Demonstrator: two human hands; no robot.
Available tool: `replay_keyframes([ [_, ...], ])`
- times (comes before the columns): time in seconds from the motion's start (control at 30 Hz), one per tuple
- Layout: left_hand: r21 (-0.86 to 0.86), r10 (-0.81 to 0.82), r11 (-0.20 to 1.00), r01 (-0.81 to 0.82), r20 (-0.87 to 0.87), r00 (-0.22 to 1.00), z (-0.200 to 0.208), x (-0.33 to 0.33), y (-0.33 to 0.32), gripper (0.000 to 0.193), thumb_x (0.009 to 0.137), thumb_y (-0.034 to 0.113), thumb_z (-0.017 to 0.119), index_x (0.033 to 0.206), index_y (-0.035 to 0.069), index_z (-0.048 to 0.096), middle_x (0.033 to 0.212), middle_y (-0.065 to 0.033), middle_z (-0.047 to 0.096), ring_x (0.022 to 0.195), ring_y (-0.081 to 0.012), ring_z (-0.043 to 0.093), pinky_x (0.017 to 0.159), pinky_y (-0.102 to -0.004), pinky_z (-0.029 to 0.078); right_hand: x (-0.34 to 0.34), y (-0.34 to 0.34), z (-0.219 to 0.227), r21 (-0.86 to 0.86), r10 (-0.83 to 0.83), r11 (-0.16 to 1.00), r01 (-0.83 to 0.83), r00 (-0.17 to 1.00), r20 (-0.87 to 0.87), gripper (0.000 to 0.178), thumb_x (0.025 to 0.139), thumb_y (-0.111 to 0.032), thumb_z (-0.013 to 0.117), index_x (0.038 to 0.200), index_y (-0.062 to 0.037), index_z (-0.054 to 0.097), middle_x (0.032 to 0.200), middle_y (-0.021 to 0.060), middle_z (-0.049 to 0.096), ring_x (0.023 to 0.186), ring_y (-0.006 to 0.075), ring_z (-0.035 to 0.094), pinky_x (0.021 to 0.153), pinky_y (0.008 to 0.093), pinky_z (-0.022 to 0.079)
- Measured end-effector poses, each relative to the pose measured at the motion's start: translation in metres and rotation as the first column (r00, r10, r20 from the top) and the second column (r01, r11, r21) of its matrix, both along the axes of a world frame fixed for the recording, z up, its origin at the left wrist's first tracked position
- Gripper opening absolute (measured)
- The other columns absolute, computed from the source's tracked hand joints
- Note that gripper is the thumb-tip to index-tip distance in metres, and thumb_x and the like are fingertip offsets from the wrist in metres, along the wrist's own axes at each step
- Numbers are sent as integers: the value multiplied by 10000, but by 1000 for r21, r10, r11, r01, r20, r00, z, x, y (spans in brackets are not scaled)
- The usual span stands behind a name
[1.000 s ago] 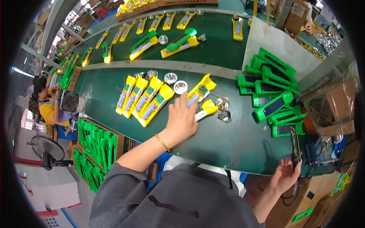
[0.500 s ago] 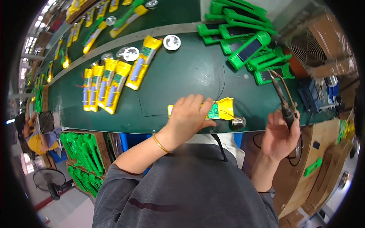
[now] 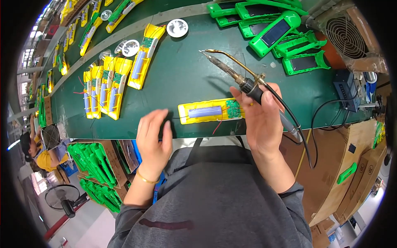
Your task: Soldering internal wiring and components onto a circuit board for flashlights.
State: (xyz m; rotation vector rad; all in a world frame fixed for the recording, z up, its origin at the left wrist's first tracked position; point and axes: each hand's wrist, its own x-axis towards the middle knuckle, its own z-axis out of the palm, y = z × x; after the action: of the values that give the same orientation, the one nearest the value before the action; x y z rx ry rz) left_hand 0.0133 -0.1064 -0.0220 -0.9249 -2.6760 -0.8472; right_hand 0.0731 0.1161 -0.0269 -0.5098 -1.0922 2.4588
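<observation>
I have the case point(image 3: 211, 104) on the bench point(image 3: 190, 78) between both hands, long axis crosswise, board point(image 3: 233, 108) end pointing right; the right hand point(image 3: 264, 124) is nearer, overlapping that end in view, fingers curled round the iron point(image 3: 237, 77); the left hand point(image 3: 153, 138), off the other end, is half-spread, nothing visible in it.

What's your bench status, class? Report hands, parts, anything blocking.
Right hand grips soldering iron. Left hand open. Yellow casing flat, battery showing. Right hand hides casing's right end.
</observation>
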Motion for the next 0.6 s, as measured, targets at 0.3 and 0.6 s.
replay_keyframes([
  [0.3,-180,139,978,-104,193,971,5,21,6,343,762,31,656,1098,13,586,622,-62,558,515,-232,534,515,-318,431,1,-7,-10,29,-100,995,100,995,-7,156,933,-238,517,958,-88,479,811,32,587,826,133,591,1037,504,369],
  [0.6,-66,-411,911,406,-92,907,9,0,43,311,668,3,644,977,33,657,985,-89,645,911,-224,627,748,-344,455,4,-15,-11,-88,-165,983,163,986,-18,230,913,-179,555,1034,-2,472,930,89,560,850,160,541,823,307,437],
])
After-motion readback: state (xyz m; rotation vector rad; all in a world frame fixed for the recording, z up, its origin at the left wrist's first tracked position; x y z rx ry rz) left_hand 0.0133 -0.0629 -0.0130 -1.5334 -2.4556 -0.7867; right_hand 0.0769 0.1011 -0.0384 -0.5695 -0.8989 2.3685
